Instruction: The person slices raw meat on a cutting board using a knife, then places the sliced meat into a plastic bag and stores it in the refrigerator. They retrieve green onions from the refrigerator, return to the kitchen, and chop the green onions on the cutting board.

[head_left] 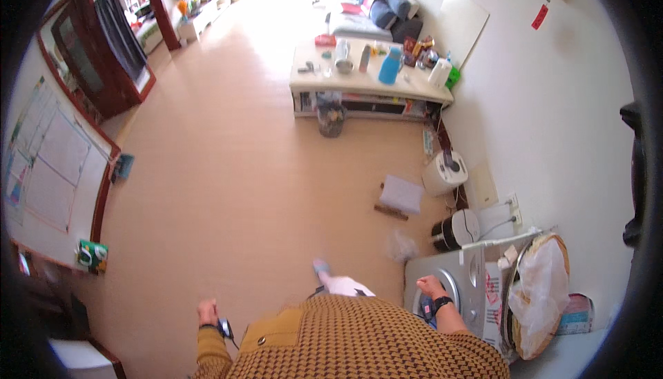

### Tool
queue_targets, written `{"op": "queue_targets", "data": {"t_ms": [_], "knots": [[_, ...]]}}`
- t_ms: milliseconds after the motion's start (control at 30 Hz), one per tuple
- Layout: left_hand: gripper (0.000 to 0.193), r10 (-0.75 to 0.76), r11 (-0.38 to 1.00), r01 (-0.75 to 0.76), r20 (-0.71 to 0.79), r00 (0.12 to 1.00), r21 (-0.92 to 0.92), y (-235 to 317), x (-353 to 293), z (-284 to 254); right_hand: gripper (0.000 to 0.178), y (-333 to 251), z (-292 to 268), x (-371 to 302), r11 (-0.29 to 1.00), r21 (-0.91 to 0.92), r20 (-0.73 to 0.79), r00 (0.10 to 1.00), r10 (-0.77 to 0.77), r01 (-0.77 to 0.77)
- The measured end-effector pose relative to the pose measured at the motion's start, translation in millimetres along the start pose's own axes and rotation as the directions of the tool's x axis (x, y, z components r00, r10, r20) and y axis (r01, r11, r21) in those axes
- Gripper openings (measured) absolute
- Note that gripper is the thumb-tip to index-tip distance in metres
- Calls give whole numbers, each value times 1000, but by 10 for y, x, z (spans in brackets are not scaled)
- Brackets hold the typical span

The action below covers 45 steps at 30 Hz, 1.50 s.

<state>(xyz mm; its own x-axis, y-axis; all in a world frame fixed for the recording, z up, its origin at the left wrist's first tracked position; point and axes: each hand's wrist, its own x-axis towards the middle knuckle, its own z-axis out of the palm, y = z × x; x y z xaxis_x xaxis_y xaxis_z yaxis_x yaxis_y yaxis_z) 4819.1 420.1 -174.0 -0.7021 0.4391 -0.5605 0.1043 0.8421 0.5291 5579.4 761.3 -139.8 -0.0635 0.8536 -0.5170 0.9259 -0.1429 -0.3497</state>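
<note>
My left hand hangs low at my left side over the floor, its fingers loosely curled with nothing visible in them. A dark band with a pale device sits on that wrist. On the other side, my right hand is closed in a loose fist, also with nothing visible in it, and a black watch circles the wrist. Behind the right hand in the picture stands a grey front-loading washing machine; whether the hand touches it I cannot tell. One foot in a light slipper reaches forward on the floor.
A round woven tray with a plastic bag leans by the washing machine. Along the right wall stand a black-and-white appliance, a white cooker and a low stool. Ahead are a waste bin, a long low table and a sofa.
</note>
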Motion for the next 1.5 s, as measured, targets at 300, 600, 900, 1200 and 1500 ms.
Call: {"op": "queue_targets", "data": {"t_ms": [300, 600, 900, 1200, 1500], "knots": [[29, -294, 786, 452, 388, 874, -422, 1184, 1054, 482, 32, -2077, -722, 1158, 834, -85, -186, 813, -551, 546], [21, 138, 978, -208, 814, 565, -22, 4412, 1388, 2631, 28, -1160, -833, -2237, 925, 60, -363, 855, 370, -375], [18, 109, 853, -519, 955, 274, 51, 4645, -501, 3730, 13, 544, -1618, -5272, 544, -118, -922, 295, 251, -831], [20, -2, 804, -585, 985, 174, 105, 3518, -2227, 4116, 20, 1750, -2331, -6410, 109, -486, -854, 498, 154, -867], [22, -142, 805, -570, 880, -454, -164, 3202, -5349, 4298, 18, 1772, -2290, -6475, 315, -446, -871, 487, 62, -838]]}}
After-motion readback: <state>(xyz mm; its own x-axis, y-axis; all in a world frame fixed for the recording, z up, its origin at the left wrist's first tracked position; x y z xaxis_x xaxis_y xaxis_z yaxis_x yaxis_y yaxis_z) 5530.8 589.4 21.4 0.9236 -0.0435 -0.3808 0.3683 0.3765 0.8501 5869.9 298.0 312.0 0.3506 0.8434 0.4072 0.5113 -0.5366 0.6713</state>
